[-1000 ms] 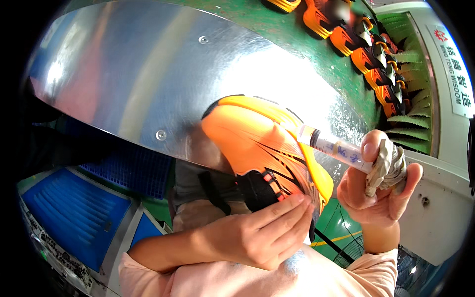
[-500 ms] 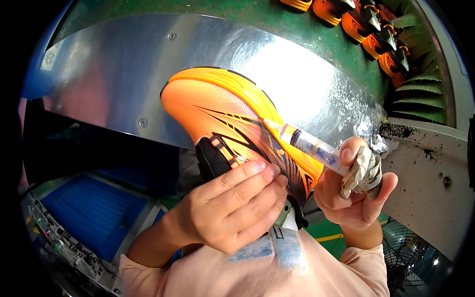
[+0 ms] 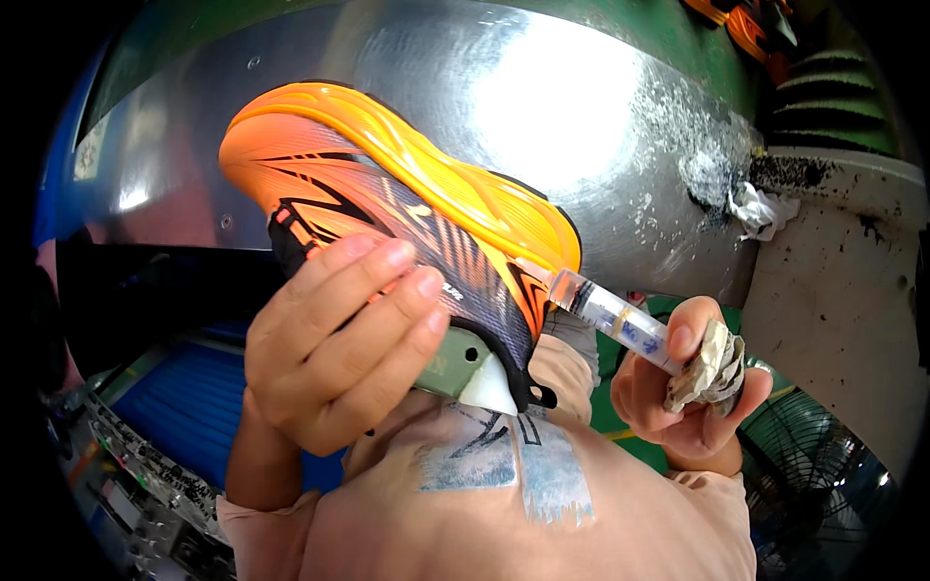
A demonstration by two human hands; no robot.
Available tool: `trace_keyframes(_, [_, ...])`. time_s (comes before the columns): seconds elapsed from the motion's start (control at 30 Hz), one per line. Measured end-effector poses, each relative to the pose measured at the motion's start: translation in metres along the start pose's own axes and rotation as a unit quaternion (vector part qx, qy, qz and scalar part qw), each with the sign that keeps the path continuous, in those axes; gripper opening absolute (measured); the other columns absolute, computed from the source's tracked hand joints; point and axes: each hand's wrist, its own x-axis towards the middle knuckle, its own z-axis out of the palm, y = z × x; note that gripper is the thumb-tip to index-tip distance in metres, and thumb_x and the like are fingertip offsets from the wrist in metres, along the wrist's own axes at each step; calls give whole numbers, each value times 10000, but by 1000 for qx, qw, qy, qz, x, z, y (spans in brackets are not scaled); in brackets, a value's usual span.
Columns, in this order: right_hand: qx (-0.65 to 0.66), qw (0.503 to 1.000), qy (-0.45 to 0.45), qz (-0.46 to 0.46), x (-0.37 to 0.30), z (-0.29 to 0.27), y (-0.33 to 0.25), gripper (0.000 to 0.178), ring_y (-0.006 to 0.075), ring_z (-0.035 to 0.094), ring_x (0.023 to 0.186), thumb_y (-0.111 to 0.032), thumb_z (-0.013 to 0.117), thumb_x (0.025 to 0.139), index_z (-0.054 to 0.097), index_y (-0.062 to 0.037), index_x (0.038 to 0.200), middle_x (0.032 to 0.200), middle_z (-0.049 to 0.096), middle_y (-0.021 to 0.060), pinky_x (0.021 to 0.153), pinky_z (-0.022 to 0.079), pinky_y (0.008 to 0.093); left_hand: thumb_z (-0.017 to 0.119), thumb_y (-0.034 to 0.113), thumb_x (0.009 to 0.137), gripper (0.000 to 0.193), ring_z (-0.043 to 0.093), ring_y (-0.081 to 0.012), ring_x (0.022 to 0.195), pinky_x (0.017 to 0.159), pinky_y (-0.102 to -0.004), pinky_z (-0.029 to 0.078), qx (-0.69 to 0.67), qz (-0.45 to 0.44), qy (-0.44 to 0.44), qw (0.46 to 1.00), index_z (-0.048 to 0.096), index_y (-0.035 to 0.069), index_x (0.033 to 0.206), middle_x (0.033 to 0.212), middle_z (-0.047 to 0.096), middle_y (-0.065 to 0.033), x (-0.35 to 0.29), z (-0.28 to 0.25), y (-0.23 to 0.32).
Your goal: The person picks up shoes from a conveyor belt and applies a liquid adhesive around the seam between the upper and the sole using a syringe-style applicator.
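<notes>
An orange running shoe (image 3: 334, 179) with a yellow sole (image 3: 436, 189) lies tilted on its side, toe to the far left and sole facing away. Inside its collar sits a green shoe last (image 3: 448, 366) with a white part at the heel end. Bent fingers of my left hand (image 3: 334, 353) grip the shoe from its lacing side; part of the laces is hidden. A clear syringe (image 3: 620, 321) is held in my right hand (image 3: 678, 407), its tip at the seam between upper and sole near the heel. Crumpled, dirty wrapping (image 3: 715, 373) covers the syringe's rear end.
A shiny metal bench (image 3: 426, 87) spans the far side beyond the shoe. White crumpled paper (image 3: 762, 211) lies at its right end by a stained pale panel (image 3: 843, 281). Green flaps (image 3: 833, 102) and other orange shoes (image 3: 746, 31) are at the upper right.
The shoe has shifted left and turned, showing more of the last. The syringe tip has passed along the sole seam from midfoot to near the heel. The view has shifted too.
</notes>
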Motion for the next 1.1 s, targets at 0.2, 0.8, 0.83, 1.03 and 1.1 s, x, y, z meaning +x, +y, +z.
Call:
trace_keyframes(0.2, [22,999,36,-7,-12,-16,1,779,37,346,487,-685,432,825,355,20,1147,637,418,-4,453,297,186,621,145,804,207,644,-322,930,839,-438,538,47,-52,-101,992,645,7,956,977,660,-141,32,-7,7])
trace_keyframes(0.8, [84,981,127,-123,-9,-32,13,772,31,318,525,-688,380,847,347,12,1170,608,395,-14,469,243,170,707,115,700,588,547,-237,571,523,-327,443,33,50,-289,955,561,114,1270,703,565,-100,138,23,-14])
trace_keyframes(0.83, [85,980,125,-129,-9,-33,12,774,32,319,525,-689,384,845,345,12,1171,609,396,-14,469,243,170,691,94,719,584,540,-237,549,517,-331,438,31,41,-282,958,545,93,1285,673,557,-103,139,25,-12])
trace_keyframes(1.03, [66,975,156,-146,-15,-25,10,782,40,326,527,-686,443,823,354,6,1177,612,400,-4,475,242,179,612,84,806,548,590,-292,565,526,-361,445,60,-57,-233,969,476,81,1337,704,607,-173,137,33,13])
trace_keyframes(1.1, [70,972,166,-153,-14,-18,12,784,41,328,528,-682,469,813,358,1,1181,614,401,0,476,241,182,581,97,838,512,615,-320,591,534,-378,451,95,-62,-230,967,468,71,1337,726,622,-201,138,32,18])
